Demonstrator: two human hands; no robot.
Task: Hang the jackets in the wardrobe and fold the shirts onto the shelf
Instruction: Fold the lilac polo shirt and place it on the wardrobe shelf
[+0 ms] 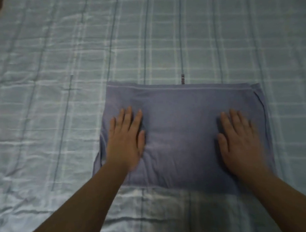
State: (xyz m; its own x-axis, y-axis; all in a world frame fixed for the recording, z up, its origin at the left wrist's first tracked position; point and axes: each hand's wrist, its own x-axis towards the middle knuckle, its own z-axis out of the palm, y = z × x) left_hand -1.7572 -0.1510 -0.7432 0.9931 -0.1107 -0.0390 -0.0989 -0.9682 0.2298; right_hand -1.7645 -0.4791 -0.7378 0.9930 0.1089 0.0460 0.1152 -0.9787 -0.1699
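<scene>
Observation, head view. A folded blue-grey shirt (182, 131) lies flat on a bed covered by a pale blue-green plaid sheet (53, 68). The shirt sits right of the frame's centre, in the lower half, well clear of the sheet's visible edges.

Shape: a rough rectangle. Long axis runs left to right across the person's front; short axis runs away from the person. Far edge shows a stitched hem line running the full width, tilted slightly, its left end further up the frame than its right. At the far right corner a lower layer of cloth sticks out past the upper layer. Left edge slants outward toward the near corner. Which end is collar cannot be told; no collar or sleeve shows.

Left hand (126, 138): palm down on the left part of the shirt, fingers straight and held nearly together, pointing away from the person, thumb lying alongside toward the middle. It grips nothing; it rests flat on the cloth.

Right hand (240, 136): palm down on the right part of the shirt, fingers straight, slightly spread, pointing away and a little leftward. It is blurred. It also grips nothing, only lies on the cloth.

The hands are well apart, with bare, lightly creased shirt between them. Both forearms are bare.

A dark line with a small dark tag (183, 81) on the sheet meets the shirt's far edge.
</scene>
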